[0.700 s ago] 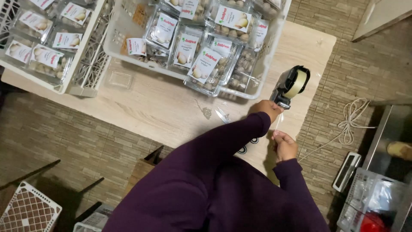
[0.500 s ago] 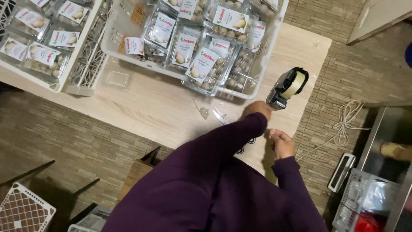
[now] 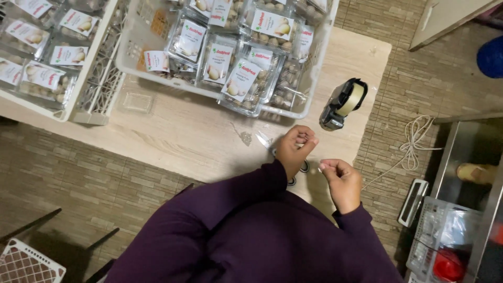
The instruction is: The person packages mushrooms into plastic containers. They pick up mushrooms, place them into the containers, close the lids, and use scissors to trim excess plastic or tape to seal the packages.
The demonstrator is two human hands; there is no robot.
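Pale wood-grain tabletop (image 3: 178,141) fills the middle of the head view, with brown brick-pattern floor (image 3: 63,183) on both sides of it.

Left hand (image 3: 295,149) – purple sleeve, fingers curled in, fingertips pinched together just above the table's near edge. Whatever it pinches is too small to make out. Right hand (image 3: 341,181) sits just beside it, off the table's corner, thumb and forefinger also pinched shut; can't tell if anything is between them. The two hands are near each other but apart.

Black handheld tape dispenser with a roll of tan tape (image 3: 343,104) stands on the table just beyond the left hand, not touched by either hand. Scraps of clear film (image 3: 246,137) lie on the wood just left of the left hand.

White plastic crate (image 3: 309,94) sits at the far side of the table, packed with clear plastic clamshell packs of small round brown produce (image 3: 238,78), each with a white label. Second white crate (image 3: 89,78) to the left holds more of the same packs. One empty clear tray (image 3: 137,101) lies on the table between them.

Right of the table – white coiled cord (image 3: 414,144) on the floor, and a white wire basket (image 3: 440,230) at the lower right.
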